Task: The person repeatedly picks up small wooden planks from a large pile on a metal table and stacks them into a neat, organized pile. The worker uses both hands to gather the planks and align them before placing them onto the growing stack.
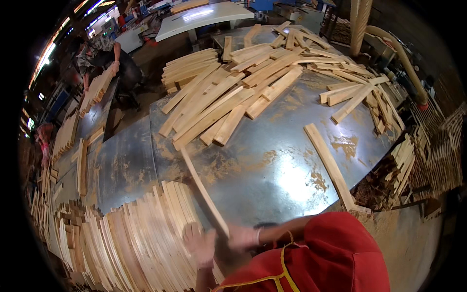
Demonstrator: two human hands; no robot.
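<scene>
In the head view, the right hand [243, 237] is down near the lower edge, closed about the near end of a slim wooden strip [204, 191], though blur smears the fingers. That strip slants up and away to the left over the dark metal table [238, 170], its far end close by the heap of loose boards [243, 90]. Just left of it comes the left hand [199, 246], spread wide, thumb out, over the right end of a long row of slats [131, 238] packed side by side; whether it touches them, one cannot tell. A red sleeve [340, 248] fills the bottom right. Across the table, a lone board [328, 163] lies apart, running to the near edge, with a smaller heap [357, 95] beyond. Sawdust [265, 158] streaks the metal. And over at upper left, a co-worker [104, 46] bends forward, both hands at a bundle of slats [99, 90]. Behind it all, a white table [206, 20] and a ribbed hose [401, 48].
</scene>
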